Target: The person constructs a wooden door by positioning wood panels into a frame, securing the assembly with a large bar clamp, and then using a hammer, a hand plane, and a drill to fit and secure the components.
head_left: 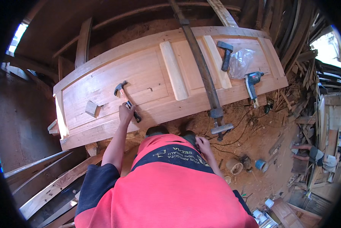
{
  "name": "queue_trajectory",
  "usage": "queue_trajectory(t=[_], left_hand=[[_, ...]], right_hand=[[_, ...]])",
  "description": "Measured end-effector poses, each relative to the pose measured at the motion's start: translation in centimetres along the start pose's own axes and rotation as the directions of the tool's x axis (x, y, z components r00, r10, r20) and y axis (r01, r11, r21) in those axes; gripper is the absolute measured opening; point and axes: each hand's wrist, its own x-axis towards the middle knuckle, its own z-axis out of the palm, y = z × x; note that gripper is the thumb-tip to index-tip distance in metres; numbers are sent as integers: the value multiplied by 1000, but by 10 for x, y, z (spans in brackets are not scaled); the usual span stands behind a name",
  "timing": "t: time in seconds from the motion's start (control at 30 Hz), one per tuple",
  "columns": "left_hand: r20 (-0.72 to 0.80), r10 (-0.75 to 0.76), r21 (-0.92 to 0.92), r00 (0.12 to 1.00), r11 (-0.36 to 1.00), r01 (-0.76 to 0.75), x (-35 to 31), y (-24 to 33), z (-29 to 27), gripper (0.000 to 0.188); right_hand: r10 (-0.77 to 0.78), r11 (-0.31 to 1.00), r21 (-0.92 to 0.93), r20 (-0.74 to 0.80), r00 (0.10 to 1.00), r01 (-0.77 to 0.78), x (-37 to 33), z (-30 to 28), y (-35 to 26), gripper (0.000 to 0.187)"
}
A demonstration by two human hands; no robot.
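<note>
Sawdust-strewn floor stretches beside a long, smooth wooden panel with framed recesses, crossed by a dark metal bar clamp. Over the panel's left half, a curved-headed claw hammer runs through the left grip, closed around its slim handle; the right grip is back from the panel, its hold impossible to tell. Left of the hammer sits a small angular wooden block.

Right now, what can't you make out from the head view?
Head view:
- Hammer: part of handle, covered by the left hand.
- Right hand: palm and anything held, hidden by the hand itself.
- Clear bag: any contents, lost in glare.
- Far person: hand details, too small.
</note>
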Motion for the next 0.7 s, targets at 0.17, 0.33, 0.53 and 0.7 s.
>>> queue_trajectory(t=[0.17, 0.33, 0.53, 0.7], left_hand=[[-333, 556, 358, 762, 822, -443, -31, 11, 55, 72], [6, 788, 407, 616, 561, -721, -69, 45, 113, 60], [394, 778, 496, 489, 268, -826, -101, 84, 191, 68], [442, 656, 600, 612, 291, -745, -114, 105, 239, 91]], right_hand=[[486, 519, 832, -100, 868, -195, -22, -40, 101, 52], [490, -266, 963, 91, 867, 49, 41, -69, 123, 86], [528, -432, 897, 170, 832, 90, 103, -142, 166, 74], [504, -296, 954, 121, 855, 39, 133, -182, 163, 44]])
